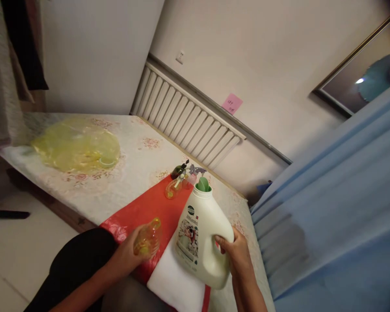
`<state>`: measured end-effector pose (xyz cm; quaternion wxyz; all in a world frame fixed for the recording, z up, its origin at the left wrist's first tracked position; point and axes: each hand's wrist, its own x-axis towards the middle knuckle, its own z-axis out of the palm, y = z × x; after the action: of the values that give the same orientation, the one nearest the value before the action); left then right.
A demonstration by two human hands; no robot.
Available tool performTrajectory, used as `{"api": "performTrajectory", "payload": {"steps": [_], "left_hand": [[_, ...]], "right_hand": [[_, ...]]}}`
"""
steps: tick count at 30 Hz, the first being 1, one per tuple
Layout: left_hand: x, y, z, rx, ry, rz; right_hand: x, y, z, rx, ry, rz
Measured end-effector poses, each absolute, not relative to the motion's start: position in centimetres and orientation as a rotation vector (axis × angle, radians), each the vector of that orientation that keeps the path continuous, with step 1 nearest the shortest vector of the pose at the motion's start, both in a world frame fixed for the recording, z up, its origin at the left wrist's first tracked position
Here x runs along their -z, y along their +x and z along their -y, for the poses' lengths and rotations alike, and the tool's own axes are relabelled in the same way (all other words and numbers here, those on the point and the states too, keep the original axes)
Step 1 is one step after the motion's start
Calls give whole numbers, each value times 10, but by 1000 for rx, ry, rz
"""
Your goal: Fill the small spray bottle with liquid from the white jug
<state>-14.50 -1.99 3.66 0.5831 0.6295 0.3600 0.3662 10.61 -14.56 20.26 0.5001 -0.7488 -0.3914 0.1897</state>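
My left hand (pixel 134 249) is wrapped round a small clear yellowish bottle (pixel 147 240), its open-looking neck tilted up to the right. By its handle my right hand (pixel 237 251) grips a large cream detergent jug (pixel 203 234). The jug has a printed label and a green spout at its uncapped mouth, and it leans slightly. The two containers are apart. Below the jug lies a folded white towel (pixel 178 277), on a shiny red mat (pixel 139 206). Beyond the jug stand a clear bottle (pixel 173 189) and several spray heads (pixel 195 170), partly overlapping.
A yellow translucent plastic bag (pixel 78 145) rests on the left of the flower-patterned tablecloth (pixel 139 160). A white radiator (pixel 182 115) runs along the far edge. On the right hangs a blue curtain (pixel 338 208). A pink note (pixel 232 103) is stuck above the radiator.
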Motion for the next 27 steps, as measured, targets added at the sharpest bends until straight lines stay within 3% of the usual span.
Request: {"api": "performTrajectory", "payload": {"steps": [16, 27], "left_hand": [[-64, -64, -53, -674, 1515, -605], [-42, -61, -83, -668, 1445, -482]], "right_hand": [[-196, 125, 169, -496, -2106, 881], [-198, 128, 152, -555, -2228, 996]]}}
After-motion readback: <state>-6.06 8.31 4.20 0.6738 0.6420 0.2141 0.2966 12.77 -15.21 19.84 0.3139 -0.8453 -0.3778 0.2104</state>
